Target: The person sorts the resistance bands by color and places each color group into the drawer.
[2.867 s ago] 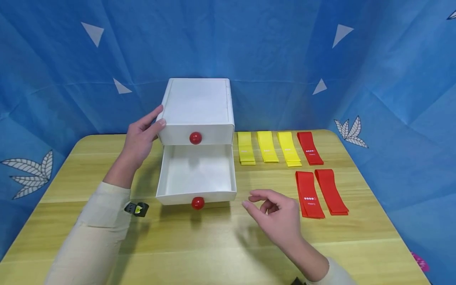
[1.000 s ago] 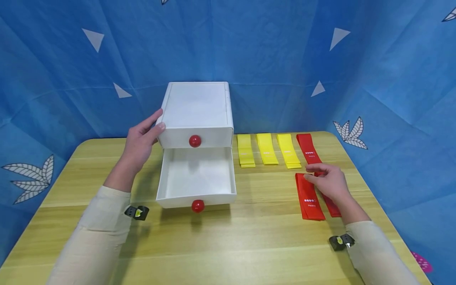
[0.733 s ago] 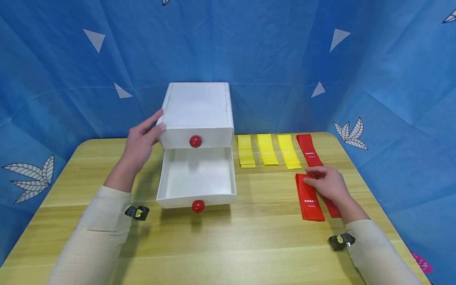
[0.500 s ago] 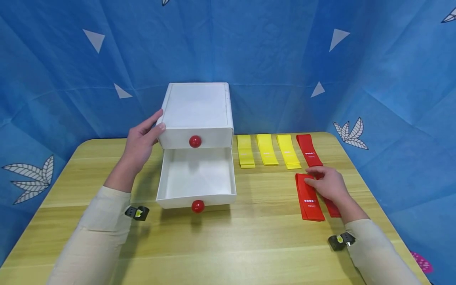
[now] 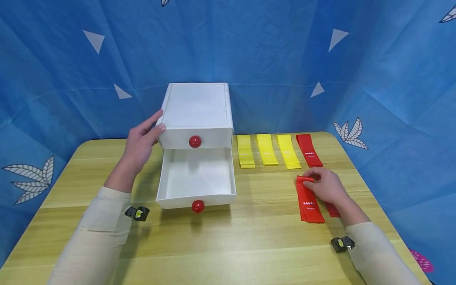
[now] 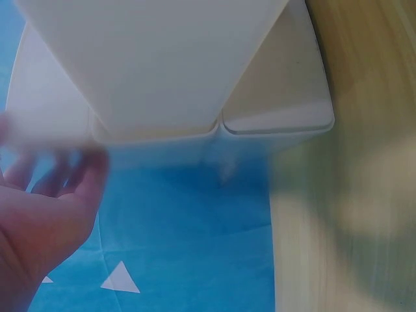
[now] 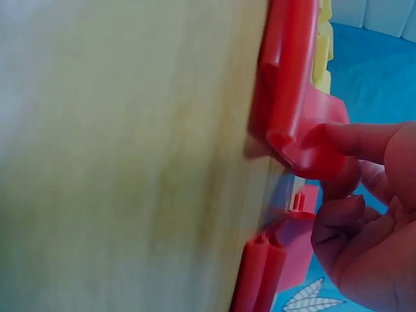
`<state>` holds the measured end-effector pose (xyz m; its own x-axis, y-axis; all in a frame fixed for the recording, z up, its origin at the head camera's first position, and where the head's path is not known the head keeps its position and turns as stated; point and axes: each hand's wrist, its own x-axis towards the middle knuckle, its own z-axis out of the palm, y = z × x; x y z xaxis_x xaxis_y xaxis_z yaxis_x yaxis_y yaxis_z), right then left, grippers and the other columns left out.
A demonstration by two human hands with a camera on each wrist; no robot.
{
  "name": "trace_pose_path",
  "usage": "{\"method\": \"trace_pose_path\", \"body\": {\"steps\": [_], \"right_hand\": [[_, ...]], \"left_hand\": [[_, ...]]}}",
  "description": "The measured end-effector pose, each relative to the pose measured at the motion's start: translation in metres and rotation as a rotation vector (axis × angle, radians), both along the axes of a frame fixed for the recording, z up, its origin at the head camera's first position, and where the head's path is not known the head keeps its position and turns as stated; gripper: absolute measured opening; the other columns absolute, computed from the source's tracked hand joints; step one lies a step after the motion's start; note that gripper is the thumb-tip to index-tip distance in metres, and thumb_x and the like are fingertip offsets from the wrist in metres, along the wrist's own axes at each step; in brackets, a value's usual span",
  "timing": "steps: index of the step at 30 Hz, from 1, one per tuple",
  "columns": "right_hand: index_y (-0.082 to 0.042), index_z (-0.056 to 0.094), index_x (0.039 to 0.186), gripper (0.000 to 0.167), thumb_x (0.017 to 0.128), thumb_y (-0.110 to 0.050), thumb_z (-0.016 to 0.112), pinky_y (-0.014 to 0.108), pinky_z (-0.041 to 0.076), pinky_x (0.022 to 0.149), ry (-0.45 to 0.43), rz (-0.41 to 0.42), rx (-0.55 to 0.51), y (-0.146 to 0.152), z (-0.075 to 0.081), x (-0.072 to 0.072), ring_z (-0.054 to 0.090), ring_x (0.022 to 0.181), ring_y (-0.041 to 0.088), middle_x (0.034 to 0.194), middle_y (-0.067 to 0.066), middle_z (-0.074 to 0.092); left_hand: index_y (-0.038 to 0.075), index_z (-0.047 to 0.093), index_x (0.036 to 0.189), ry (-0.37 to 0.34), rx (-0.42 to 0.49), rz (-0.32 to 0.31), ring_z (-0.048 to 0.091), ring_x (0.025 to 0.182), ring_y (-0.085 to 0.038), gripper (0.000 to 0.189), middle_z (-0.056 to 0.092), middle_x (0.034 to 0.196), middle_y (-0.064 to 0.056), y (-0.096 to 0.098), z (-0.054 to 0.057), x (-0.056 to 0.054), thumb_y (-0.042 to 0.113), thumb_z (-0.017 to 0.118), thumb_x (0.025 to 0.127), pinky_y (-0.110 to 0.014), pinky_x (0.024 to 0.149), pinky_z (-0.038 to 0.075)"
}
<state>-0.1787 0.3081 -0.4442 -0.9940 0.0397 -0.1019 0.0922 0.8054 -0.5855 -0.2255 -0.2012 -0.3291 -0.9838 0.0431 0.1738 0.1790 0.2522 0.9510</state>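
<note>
In the head view, my left hand [image 5: 140,144] touches the left side of a white two-drawer box [image 5: 197,105], its thumb at the upper front corner. The lower drawer [image 5: 197,174] stands pulled out with nothing inside; the upper one is closed. My right hand [image 5: 327,185] pinches the far end of a folded red resistance band [image 5: 309,206] printed "Heavy". That end is lifted and bent between thumb and fingers in the right wrist view. A second red band [image 5: 333,209] lies partly hidden under the right hand. Behind it lies a third red band [image 5: 309,150].
Three folded yellow bands [image 5: 267,149] lie in a row right of the box. Red ball knobs [image 5: 198,206] project from the drawer fronts. A blue patterned cloth [image 5: 270,59] hangs behind the wooden table [image 5: 228,249].
My right hand has moved right from beside the drawer to the red bands. It now pinches the nearer left one and has raised its far end slightly. The left hand stays put.
</note>
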Motion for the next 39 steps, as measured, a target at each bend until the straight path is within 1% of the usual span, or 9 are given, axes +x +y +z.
{"method": "trace_pose_path", "body": {"steps": [4,7,11,16,19,25,31,35,39], "right_hand": [[-0.004,0.063,0.122,0.038,0.089,-0.017,0.076,0.037,0.053,0.071,0.028,-0.012,-0.016,-0.001,0.004,0.005,0.053,0.095,0.034,0.111,0.019,0.06],[-0.004,0.065,0.118,0.033,0.089,-0.016,0.076,0.033,0.051,0.064,0.071,0.008,-0.035,0.0,0.009,0.011,0.054,0.083,0.029,0.103,0.016,0.062],[-0.005,0.066,0.113,0.028,0.088,-0.013,0.077,0.031,0.048,0.058,0.123,0.039,-0.039,0.0,0.017,0.018,0.052,0.073,0.026,0.094,0.012,0.062],[-0.005,0.066,0.111,0.028,0.087,-0.012,0.078,0.03,0.049,0.057,0.143,0.037,-0.047,-0.003,0.025,0.027,0.052,0.074,0.026,0.093,0.011,0.063],[-0.004,0.067,0.109,0.026,0.086,-0.011,0.078,0.029,0.047,0.055,0.172,0.044,-0.061,-0.006,0.03,0.03,0.052,0.071,0.026,0.088,0.01,0.063],[-0.007,0.068,0.106,0.023,0.086,-0.008,0.078,0.029,0.044,0.05,0.243,0.053,-0.076,-0.013,0.041,0.035,0.05,0.065,0.025,0.077,0.007,0.06],[-0.009,0.068,0.105,0.02,0.088,-0.012,0.078,0.029,0.043,0.047,0.285,0.048,-0.121,-0.022,0.053,0.038,0.051,0.064,0.026,0.073,0.008,0.059],[-0.01,0.068,0.106,0.021,0.089,-0.016,0.078,0.029,0.044,0.047,0.295,0.039,-0.146,-0.028,0.061,0.039,0.052,0.064,0.025,0.074,0.008,0.06],[-0.01,0.068,0.107,0.021,0.09,-0.019,0.077,0.029,0.043,0.047,0.317,0.034,-0.178,-0.036,0.069,0.039,0.053,0.066,0.026,0.078,0.008,0.061]], "left_hand": [[0.03,0.043,0.153,-0.003,-0.009,0.001,0.035,0.142,-0.021,0.052,0.036,0.158,0.003,0.0,0.0,0.0,0.036,0.057,0.103,-0.051,0.11,0.035],[0.032,0.043,0.153,-0.009,-0.014,-0.002,0.034,0.143,-0.021,0.052,0.036,0.158,0.004,0.0,0.001,0.0,0.037,0.056,0.103,-0.051,0.11,0.035],[0.031,0.042,0.153,-0.01,-0.007,-0.007,0.034,0.143,-0.02,0.052,0.035,0.158,0.004,0.0,0.001,0.0,0.036,0.056,0.103,-0.05,0.11,0.035],[0.032,0.042,0.153,-0.01,-0.01,-0.005,0.034,0.143,-0.02,0.052,0.035,0.158,0.004,0.0,0.001,0.0,0.037,0.056,0.103,-0.05,0.11,0.035],[0.031,0.043,0.153,-0.004,-0.007,-0.004,0.034,0.143,-0.021,0.052,0.036,0.158,0.004,0.0,0.001,0.0,0.036,0.056,0.103,-0.051,0.11,0.035],[0.032,0.042,0.153,-0.005,-0.009,-0.007,0.033,0.143,-0.021,0.051,0.035,0.158,0.004,-0.001,-0.001,0.0,0.037,0.056,0.103,-0.051,0.111,0.034],[0.031,0.043,0.153,-0.002,0.002,-0.009,0.034,0.143,-0.021,0.052,0.036,0.158,0.004,-0.001,-0.001,-0.001,0.036,0.056,0.103,-0.051,0.111,0.035],[0.03,0.043,0.153,0.0,0.006,-0.012,0.034,0.142,-0.021,0.052,0.036,0.158,0.002,-0.001,-0.001,-0.001,0.035,0.056,0.103,-0.051,0.111,0.035],[0.03,0.043,0.153,0.0,0.0,-0.008,0.035,0.142,-0.021,0.052,0.036,0.158,0.002,0.0,-0.001,0.0,0.036,0.056,0.103,-0.051,0.111,0.035]]}}
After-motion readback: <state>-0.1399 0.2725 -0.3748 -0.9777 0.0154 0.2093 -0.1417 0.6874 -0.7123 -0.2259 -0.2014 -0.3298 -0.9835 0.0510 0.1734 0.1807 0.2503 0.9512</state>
